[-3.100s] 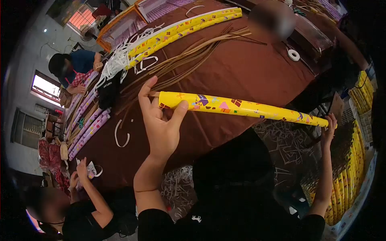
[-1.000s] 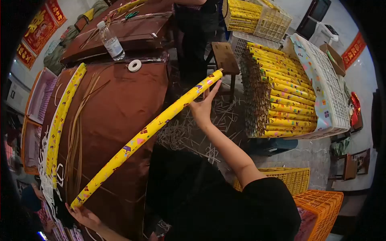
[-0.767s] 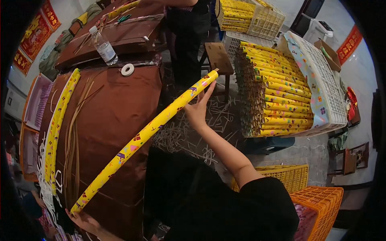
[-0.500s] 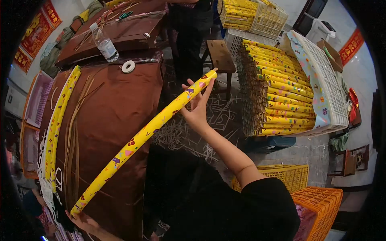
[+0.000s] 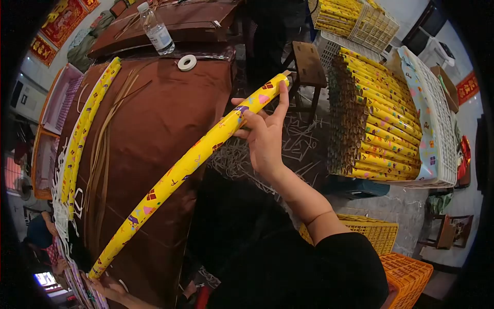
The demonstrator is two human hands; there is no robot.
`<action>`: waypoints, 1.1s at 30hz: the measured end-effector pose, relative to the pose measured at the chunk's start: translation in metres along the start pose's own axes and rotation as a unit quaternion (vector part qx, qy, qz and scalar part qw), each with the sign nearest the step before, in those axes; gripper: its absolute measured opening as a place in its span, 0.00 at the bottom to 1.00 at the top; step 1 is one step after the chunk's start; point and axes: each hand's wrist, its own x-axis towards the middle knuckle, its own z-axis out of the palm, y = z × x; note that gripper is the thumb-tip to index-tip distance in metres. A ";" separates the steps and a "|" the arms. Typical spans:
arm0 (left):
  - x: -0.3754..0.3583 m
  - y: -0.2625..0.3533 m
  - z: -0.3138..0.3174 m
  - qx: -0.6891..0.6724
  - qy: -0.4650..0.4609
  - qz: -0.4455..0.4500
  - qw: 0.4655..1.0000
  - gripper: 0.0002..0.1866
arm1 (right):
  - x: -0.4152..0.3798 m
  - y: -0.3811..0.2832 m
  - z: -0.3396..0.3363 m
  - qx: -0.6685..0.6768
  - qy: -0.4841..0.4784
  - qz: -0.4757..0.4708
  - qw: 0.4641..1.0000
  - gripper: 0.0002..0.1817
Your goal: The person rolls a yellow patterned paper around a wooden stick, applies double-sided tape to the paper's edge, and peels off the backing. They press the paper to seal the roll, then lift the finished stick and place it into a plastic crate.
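Note:
A long yellow tube (image 5: 193, 159) printed with colourful party motifs slants across the head view, held between my two hands. Around its upper part is my right hand (image 5: 265, 134), thumb lying on the tube and index finger stretched along to the end. A short brown tip pokes out of that end. My left hand (image 5: 108, 288) holds the lower end near the table's front; its fingers are partly hidden. Two more yellow strips or tubes (image 5: 85, 131) lie along the table's left side, with thin brown strips (image 5: 105, 149) beside them.
A brown-covered table (image 5: 170, 108) carries a tape roll (image 5: 187, 63) and a water bottle (image 5: 156, 31). To the right stand a wooden stool (image 5: 309, 64) and a large stack of yellow tubes (image 5: 388, 123) by a white crate (image 5: 445, 123). Yellow (image 5: 373, 232) and orange crates (image 5: 409, 275) sit lower right.
My right hand has turned and its thumb now presses onto the tube from above, where the fingers were spread before. The camera view has shifted, moving the surroundings rightward.

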 end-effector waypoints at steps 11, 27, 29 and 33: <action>-0.002 0.013 -0.011 0.043 -0.003 0.013 0.999 0.29 | -0.007 -0.018 0.010 0.017 -0.093 -0.020 0.995 0.49; -0.001 0.025 -0.025 -0.007 -0.011 0.030 0.999 0.32 | -0.012 -0.031 0.023 0.105 -0.122 -0.002 0.987 0.48; 0.006 0.019 -0.047 -0.032 -0.051 0.009 0.998 0.32 | -0.008 -0.027 0.024 0.021 -0.093 -0.011 0.995 0.47; -0.003 0.029 -0.025 -0.092 -0.053 0.003 0.994 0.32 | 0.008 -0.014 0.017 0.052 -0.043 0.025 0.997 0.49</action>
